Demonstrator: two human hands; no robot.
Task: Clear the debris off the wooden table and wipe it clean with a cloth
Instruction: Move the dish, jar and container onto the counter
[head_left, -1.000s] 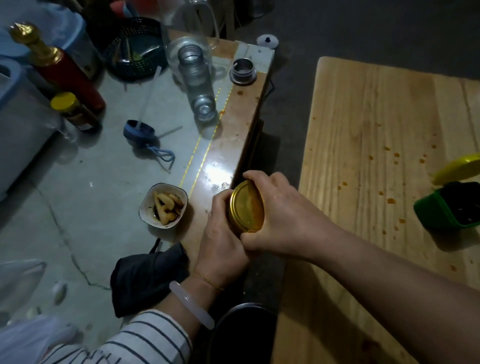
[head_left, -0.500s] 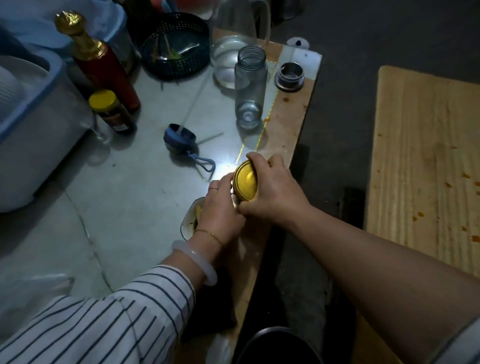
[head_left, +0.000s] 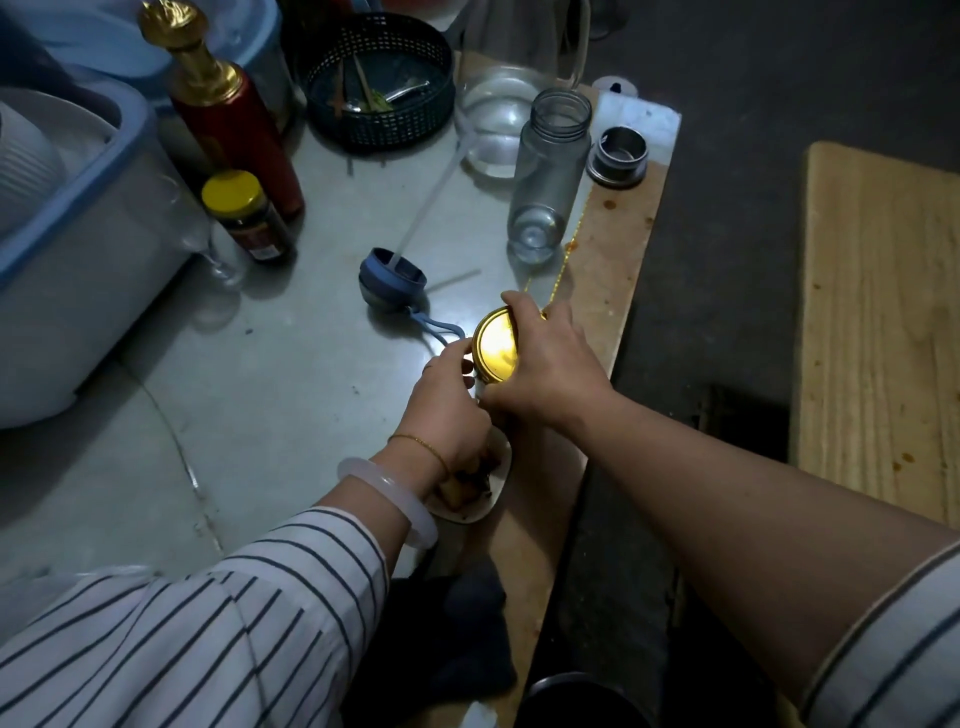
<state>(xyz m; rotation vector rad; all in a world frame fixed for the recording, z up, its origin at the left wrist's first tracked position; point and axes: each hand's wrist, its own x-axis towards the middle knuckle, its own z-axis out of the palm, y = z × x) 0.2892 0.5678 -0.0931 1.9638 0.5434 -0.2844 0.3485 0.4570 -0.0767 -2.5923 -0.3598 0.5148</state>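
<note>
The grey side table (head_left: 249, 415) fills most of my view, with a brown strip along its right edge. Across a dark gap of floor to my right lies the wooden table (head_left: 883, 312), pale, with a few orange spots (head_left: 906, 457) on it, well apart from both my hands. A blue-rimmed tub (head_left: 78, 234) stands at the far left. Behind it all sit a dark mesh basket (head_left: 379, 88) with sticks inside and a glass pitcher (head_left: 519, 104). A red bottle (head_left: 234, 130) with a gold stopper stands upright near the tub. A dark cloth (head_left: 441, 639) lies crumpled at the near edge, below my striped sleeve. A clear, uncapped bottle (head_left: 550, 171) stands just beside the pitcher. A small dish (head_left: 488, 493) of food scraps shows under my left wrist. Smaller still: a jar with a yellow lid (head_left: 244, 218), a blue bottle cap (head_left: 389, 280) with a strap, and a steel lid (head_left: 621, 156).

My right hand (head_left: 550, 374) curls over a gold lid (head_left: 496, 345), tilted on edge above the side table. My left hand (head_left: 447, 415) pinches its left rim — whatever is under the lid is hidden by my fingers.
</note>
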